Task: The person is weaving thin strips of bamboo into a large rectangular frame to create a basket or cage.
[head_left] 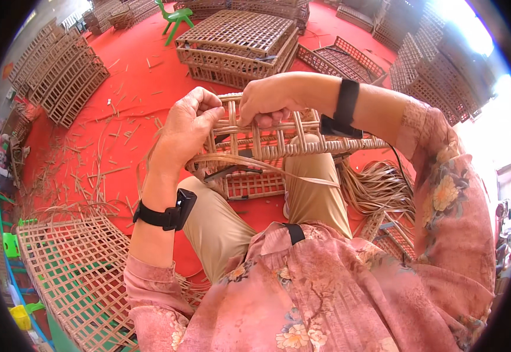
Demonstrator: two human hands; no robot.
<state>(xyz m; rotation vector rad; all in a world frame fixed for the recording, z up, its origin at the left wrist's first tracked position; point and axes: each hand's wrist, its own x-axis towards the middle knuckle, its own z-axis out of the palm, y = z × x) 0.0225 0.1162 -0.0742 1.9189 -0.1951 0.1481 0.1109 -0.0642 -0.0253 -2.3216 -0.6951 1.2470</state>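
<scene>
A half-woven wicker basket (pixel 276 149) rests across my knees, its open-sided frame tilted toward me. My left hand (pixel 192 123) is at its left end, thumb and forefinger pinched together by the rim; what lies between them is hidden. My right hand (pixel 270 101) is bent over the top edge, fingers curled round the canes of the basket's side. A loose flat rattan strip (pixel 238 158) loops from below my left hand across the basket's front, its end trailing over my right knee.
Finished baskets (pixel 232 50) are stacked ahead on the red floor covering (pixel 132 76), with more stacks (pixel 58 73) at far left and right. A bundle of strips (pixel 381 185) lies by my right knee. A woven panel (pixel 79 270) sits at lower left. A green chair (pixel 175 20) stands behind.
</scene>
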